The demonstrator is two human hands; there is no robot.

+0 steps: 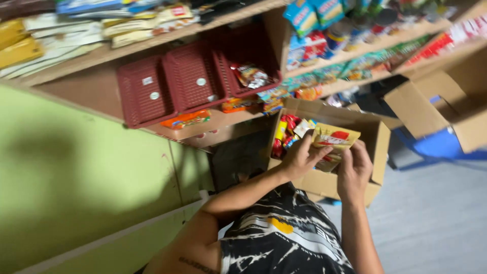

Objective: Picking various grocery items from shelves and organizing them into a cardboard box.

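My left hand (303, 155) and my right hand (354, 167) both grip a flat yellow snack packet (333, 139) with a red picture on it, held above an open cardboard box (378, 139). Inside the box lie several red and yellow packets (288, 132). The left hand holds the packet's left edge, the right hand its lower right edge. My forearms reach up from a black and white patterned shirt (284, 238).
Wooden shelves (218, 122) carry three dark red plastic baskets (193, 76), one holding a packet, plus loose packets and tins. A second open cardboard box (446, 111) stands at right on something blue. A green wall (76, 177) fills the left; grey floor (431, 218) lies at right.
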